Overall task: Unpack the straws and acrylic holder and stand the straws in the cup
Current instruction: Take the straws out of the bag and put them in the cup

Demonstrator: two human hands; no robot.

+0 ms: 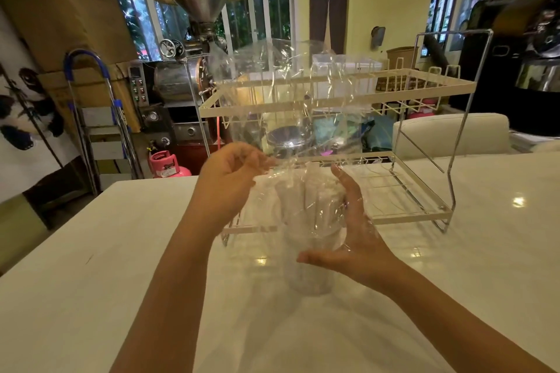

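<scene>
Clear plastic bag (281, 94) pinched by left hand (230, 172); right hand (348, 239) cups clear cup (306, 263).

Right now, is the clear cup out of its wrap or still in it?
Still in it. The clear plastic wrap rises crumpled above the cup; the left hand pinches the wrap, the right hand steadies the cup through the film.

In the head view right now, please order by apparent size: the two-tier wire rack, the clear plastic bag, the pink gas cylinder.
1. Two-tier wire rack, widest and tallest.
2. Clear plastic bag, nearly as tall but nearer the camera, so this ranking is unsure.
3. Pink gas cylinder, far back and partly hidden.
</scene>
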